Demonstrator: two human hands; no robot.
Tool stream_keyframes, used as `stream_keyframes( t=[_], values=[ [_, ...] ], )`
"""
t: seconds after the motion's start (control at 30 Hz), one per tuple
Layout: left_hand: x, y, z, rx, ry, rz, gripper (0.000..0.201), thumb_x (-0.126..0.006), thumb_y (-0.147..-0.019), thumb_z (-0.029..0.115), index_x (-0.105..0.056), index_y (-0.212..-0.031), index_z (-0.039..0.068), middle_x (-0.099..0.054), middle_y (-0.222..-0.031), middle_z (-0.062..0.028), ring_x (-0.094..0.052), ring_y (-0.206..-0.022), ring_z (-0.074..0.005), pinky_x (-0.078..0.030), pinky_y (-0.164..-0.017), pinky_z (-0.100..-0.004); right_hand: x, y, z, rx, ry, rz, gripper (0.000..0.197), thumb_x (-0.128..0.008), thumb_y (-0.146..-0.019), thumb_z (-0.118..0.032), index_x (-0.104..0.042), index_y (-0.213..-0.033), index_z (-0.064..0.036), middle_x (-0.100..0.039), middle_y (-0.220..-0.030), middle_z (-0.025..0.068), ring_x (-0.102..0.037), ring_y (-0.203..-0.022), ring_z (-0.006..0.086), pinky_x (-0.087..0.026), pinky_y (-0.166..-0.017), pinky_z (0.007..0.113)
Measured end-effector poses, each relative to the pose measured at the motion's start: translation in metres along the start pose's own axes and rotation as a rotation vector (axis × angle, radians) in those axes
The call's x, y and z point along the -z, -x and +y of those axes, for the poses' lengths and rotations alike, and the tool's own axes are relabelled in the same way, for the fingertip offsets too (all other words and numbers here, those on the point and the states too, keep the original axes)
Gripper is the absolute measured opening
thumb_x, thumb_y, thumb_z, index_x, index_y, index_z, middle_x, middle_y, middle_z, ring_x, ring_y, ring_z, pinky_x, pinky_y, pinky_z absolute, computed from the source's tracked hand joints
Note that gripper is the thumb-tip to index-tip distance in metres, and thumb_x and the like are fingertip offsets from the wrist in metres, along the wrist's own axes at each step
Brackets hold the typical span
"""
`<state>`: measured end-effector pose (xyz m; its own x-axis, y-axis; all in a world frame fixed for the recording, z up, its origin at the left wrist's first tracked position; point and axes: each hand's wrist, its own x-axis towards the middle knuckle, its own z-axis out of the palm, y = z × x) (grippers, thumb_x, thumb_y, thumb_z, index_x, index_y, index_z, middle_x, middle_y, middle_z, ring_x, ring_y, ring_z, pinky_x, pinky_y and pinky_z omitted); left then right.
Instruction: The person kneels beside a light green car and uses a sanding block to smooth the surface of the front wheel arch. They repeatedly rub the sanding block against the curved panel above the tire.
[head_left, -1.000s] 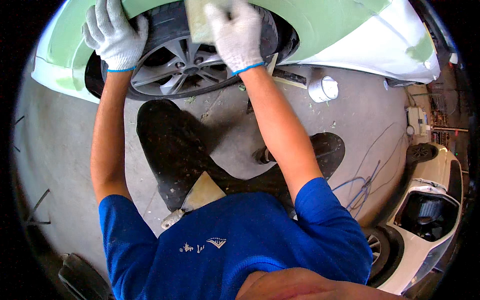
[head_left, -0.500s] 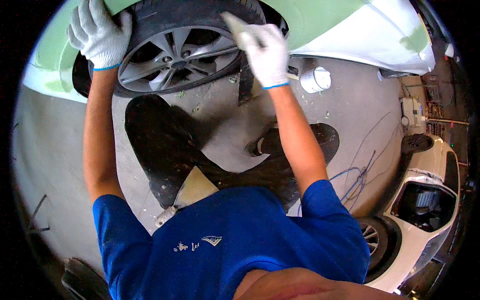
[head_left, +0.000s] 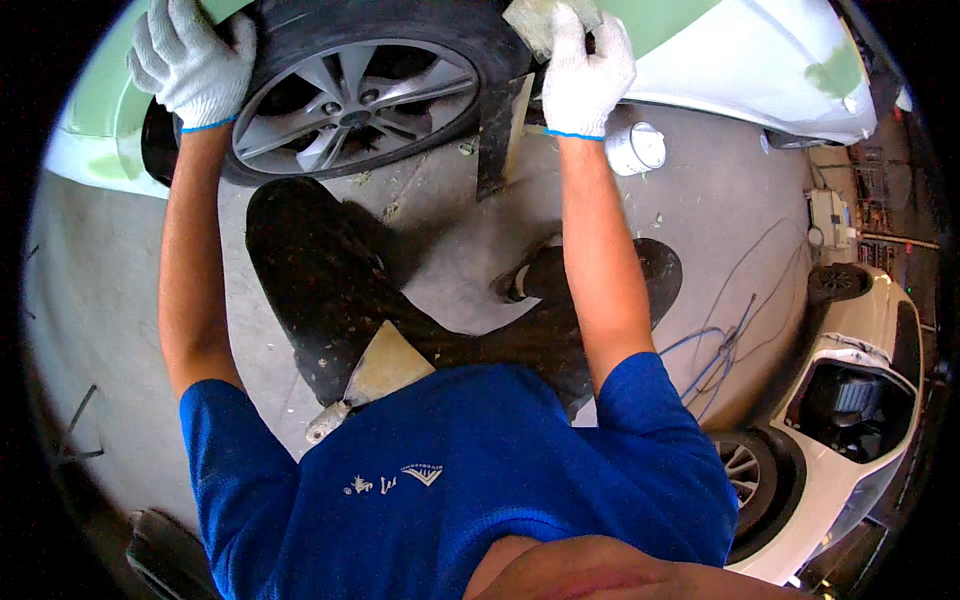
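My left hand (head_left: 195,62), in a white knitted glove with a blue cuff, lies with fingers spread on the pale green fender (head_left: 112,105), left of the wheel (head_left: 356,118). To the right of the tyre, my gloved right hand (head_left: 590,80) grips a pale yellowish, rough-looking piece of sandpaper (head_left: 532,25) between thumb and fingers. It is at the green-patched body panel (head_left: 665,18) behind the wheel arch; whether it touches is hard to see. A flat cream-coloured scraper (head_left: 388,366) with a whitish handle rests on my lap.
A white tin (head_left: 636,150) stands on the floor right of my right forearm. Beneath that hand, a dark flat board (head_left: 493,145) leans near the tyre. Blue hose (head_left: 722,350) lies coiled at the right, beside a cream car (head_left: 850,400). My bent knees flank the floor before me.
My right hand has moved right with the sandpaper, from in front of the tyre to the panel behind it. My left hand stays on the fender.
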<state>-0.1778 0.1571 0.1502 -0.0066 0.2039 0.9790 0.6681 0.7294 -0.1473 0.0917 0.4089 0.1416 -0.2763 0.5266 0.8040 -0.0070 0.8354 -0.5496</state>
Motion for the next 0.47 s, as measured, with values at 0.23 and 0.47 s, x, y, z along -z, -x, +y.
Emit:
stream_keyframes(
  t=[0.23, 0.47],
  values=[
    [0.0, 0.0, -0.001, -0.02, 0.01, -0.016, 0.08, -0.073, -0.077, 0.048, -0.043, -0.142, 0.01, -0.049, -0.137, -0.0152, -0.045, -0.125, -0.0411, -0.033, -0.102, -0.0593, 0.019, 0.003, 0.028, -0.155, -0.019, 0.001, 0.027, -0.074, -0.086, -0.018, -0.07, -0.102, 0.0036, -0.067, -0.09, 0.016, -0.064, -0.083, 0.0281, -0.05, -0.078, 0.037],
    [0.0, 0.0, 0.0, -0.022, -0.005, -0.016, 0.08, -0.072, -0.078, 0.049, -0.043, -0.142, 0.01, -0.049, -0.136, -0.0157, -0.044, -0.125, -0.0409, -0.032, -0.103, -0.0583, 0.008, 0.014, 0.037, -0.22, -0.167, -0.007, 0.024, -0.074, -0.087, -0.018, -0.07, -0.098, 0.0027, -0.067, -0.089, 0.0163, -0.063, -0.083, 0.0254, -0.049, -0.079, 0.037]
  ],
)
